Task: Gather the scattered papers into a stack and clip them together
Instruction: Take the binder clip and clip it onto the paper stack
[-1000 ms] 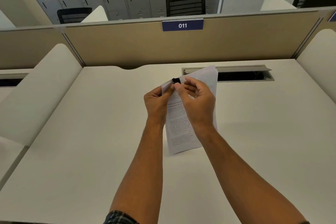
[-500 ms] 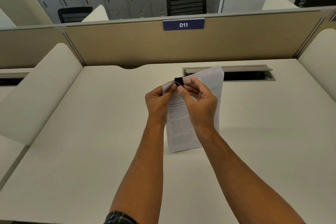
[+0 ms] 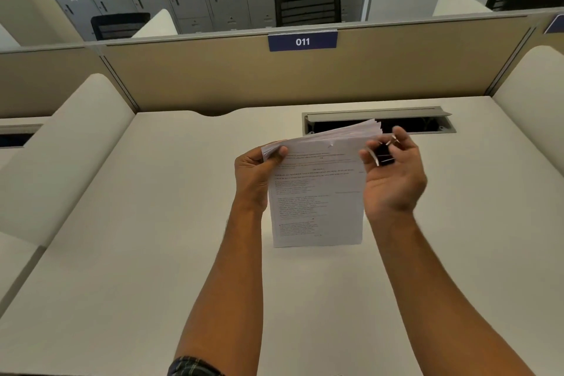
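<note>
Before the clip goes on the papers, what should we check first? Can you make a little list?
1. Papers in one stack: ok, the left hand pinches their top left corner.
2. Edges lined up: not ok, the sheets fan apart at the top right.
3. Binder clip ready: ok, the right hand holds it beside the stack.
4. Clip on the papers: not ok, not yet on.
5. Clip mouth squeezed open: cannot tell, it is blurred.
6. Stray sheets on the desk: ok, none in view.
</note>
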